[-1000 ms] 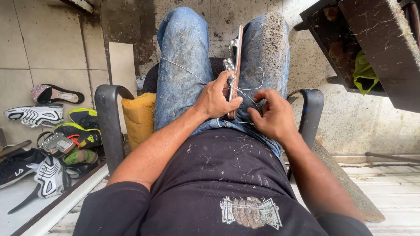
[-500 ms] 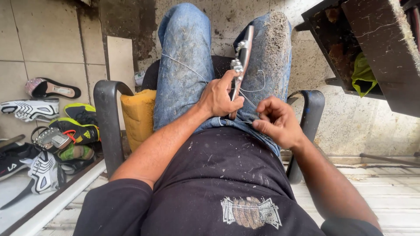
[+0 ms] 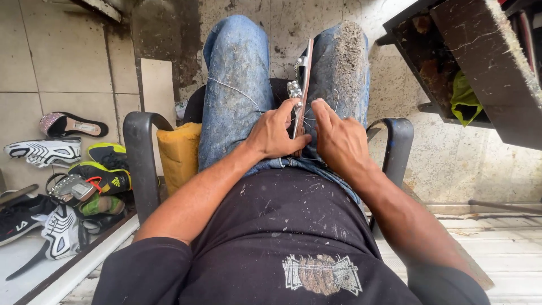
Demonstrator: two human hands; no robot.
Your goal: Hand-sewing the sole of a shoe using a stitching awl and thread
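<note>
The person sits in a chair with dark curved armrests [image 3: 141,152], legs in dusty blue jeans [image 3: 237,85] stretched away from the camera. Clamped upright between the thighs stands a narrow wooden strip [image 3: 305,85] set with metal pegs, possibly the neck of a stringed instrument; the view is too edge-on to be sure. Its long axis runs straight away from the body, from the lap toward the knees.

Far to the left of the hands, beyond the armrest, a heap of shoes [image 3: 68,181] lies on the tiled floor. Nearer, a yellow cushion [image 3: 178,155] is wedged between the left thigh and the armrest. Up and to the right of the right hand, a green cloth [image 3: 464,96] hangs in a dark wooden frame.

The left hand [image 3: 274,133] is closed about the near end of the strip, thumb pressing its left face just below the pegs. The right hand [image 3: 339,138] lies flat and loose against the strip's right side, fingers extended and grasping nothing. Both hands flank the strip at its near end, the left one the firmer contact. A thin white thread [image 3: 231,89] trails across the left thigh, ahead of the left hand.
</note>
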